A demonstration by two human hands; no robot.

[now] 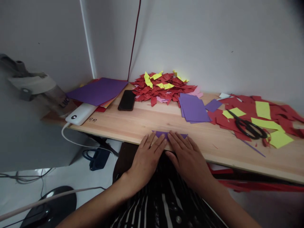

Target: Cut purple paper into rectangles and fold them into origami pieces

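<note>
A small folded piece of purple paper (159,134) lies flat at the front edge of the wooden table. My left hand (148,155) presses on its left part with the fingers stretched out. On its right part rests my right hand (186,155), also with fingers extended and the thumb lower down near the table edge. The fingers cover most of the paper, so its full shape is hidden. Beyond my hands, a stack of purple paper sheets (193,108) lies on the table, with a smaller purple piece (213,105) beside it.
Red and yellow folded paper pieces (163,87) are heaped by the wall. Black scissors (249,126) lie among red and yellow scraps at right. A phone (126,100), large purple sheets (99,90), a white power bank (80,114) and a clear bottle (53,98) are left.
</note>
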